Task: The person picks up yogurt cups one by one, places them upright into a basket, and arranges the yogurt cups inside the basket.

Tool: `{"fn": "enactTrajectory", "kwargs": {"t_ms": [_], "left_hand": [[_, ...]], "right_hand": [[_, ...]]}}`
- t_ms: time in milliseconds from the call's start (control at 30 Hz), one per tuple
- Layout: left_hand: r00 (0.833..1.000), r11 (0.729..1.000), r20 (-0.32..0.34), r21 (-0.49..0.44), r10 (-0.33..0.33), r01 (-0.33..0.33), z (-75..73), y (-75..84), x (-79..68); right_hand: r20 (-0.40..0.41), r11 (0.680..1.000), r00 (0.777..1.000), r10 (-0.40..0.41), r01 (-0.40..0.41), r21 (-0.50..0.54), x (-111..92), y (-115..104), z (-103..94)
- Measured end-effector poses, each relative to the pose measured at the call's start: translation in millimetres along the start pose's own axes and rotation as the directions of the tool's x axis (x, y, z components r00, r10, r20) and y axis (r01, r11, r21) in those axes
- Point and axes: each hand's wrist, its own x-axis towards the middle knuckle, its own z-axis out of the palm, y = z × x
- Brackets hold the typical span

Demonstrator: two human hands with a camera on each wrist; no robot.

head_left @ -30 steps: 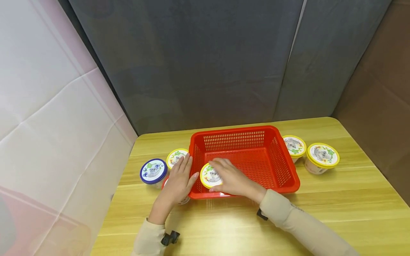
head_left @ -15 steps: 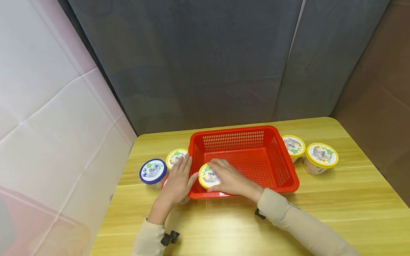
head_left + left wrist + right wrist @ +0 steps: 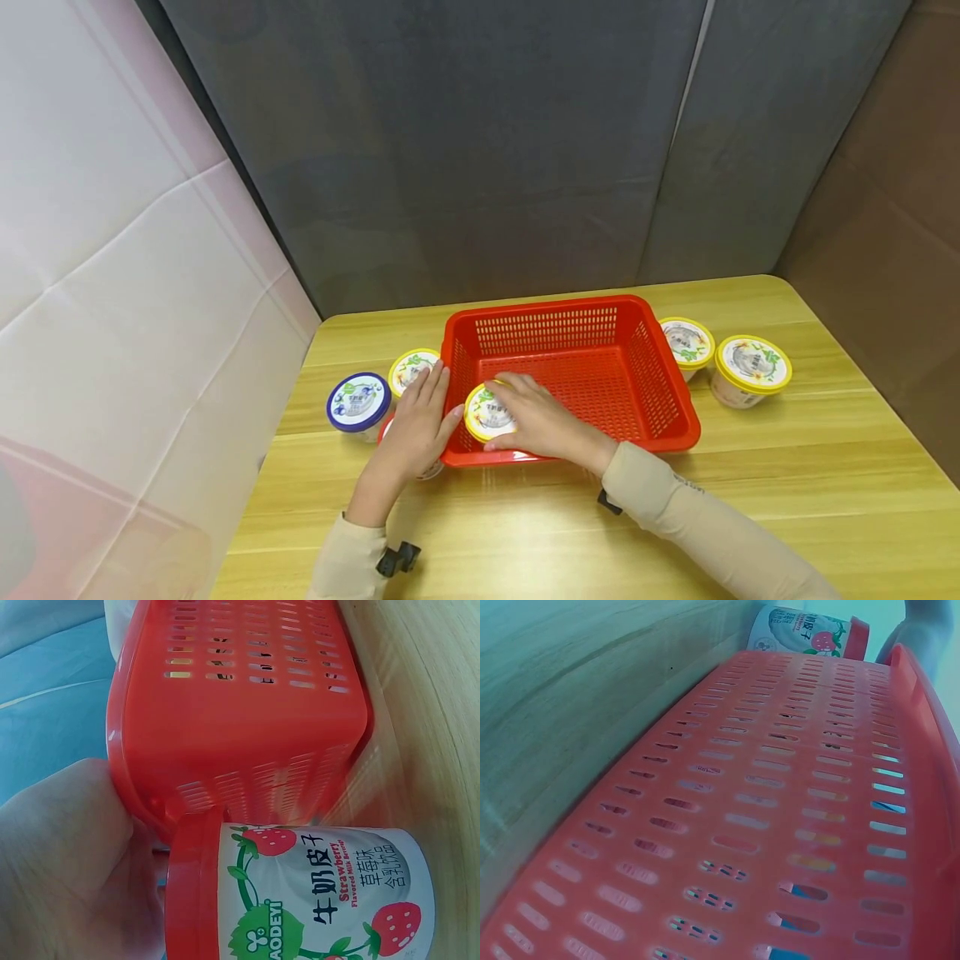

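In the head view, my right hand (image 3: 543,417) grips a tub with a yellow-rimmed lid (image 3: 487,412) by its top, inside the red plastic basket (image 3: 600,387). The tub stands at the basket's left end, near the front corner. My left hand (image 3: 412,429) lies with straight fingers along the basket's left rim. Under that hand, outside the basket, is a red-lidded strawberry milk tub (image 3: 322,892), upright and mostly hidden from above. The right wrist view shows mainly the basket's slotted front wall (image 3: 727,802); the right hand is out of sight there.
Left of the basket stand a blue-lidded tub (image 3: 358,402) and a yellow-lidded tub (image 3: 408,368). Two more yellow-lidded tubs (image 3: 686,342) (image 3: 752,364) stand at its right. A dark grey panel (image 3: 480,150) backs the wooden table (image 3: 540,533).
My right hand and the yellow-lidded tub have shifted very slightly left, closer to the basket's left wall. The left hand has stayed in place.
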Motion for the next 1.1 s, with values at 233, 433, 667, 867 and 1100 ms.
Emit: {"fn": "enactTrajectory", "kwargs": {"t_ms": [233,433,667,867,1100], "left_hand": [[1.0,1.0,-0.006,0.002,0.01,-0.01,-0.5,0.5,0.1],[1.0,1.0,-0.014,0.001,0.018,-0.018,-1.2,0.9,0.9],[1.0,1.0,-0.012,-0.005,0.017,-0.017,-1.4,0.7,1.0],[1.0,1.0,-0.007,-0.01,0.014,-0.014,-0.6,0.2,0.4],[1.0,1.0,-0.018,-0.007,0.021,-0.021,0.0,-0.7,0.7]], "right_hand": [[0.001,1.0,1.0,0.0,0.0,0.008,-1,1,-0.4],[-0.004,1.0,1.0,-0.013,0.013,-0.002,-3,0,-5.4],[-0.026,0.999,0.999,-0.034,0.033,-0.028,-11,-1,-15.1],[-0.027,0.998,0.998,-0.05,0.049,-0.046,-19,-2,-24.0],[-0.019,0.992,0.997,-0.076,0.074,-0.105,-26,-3,-32.4]]}}
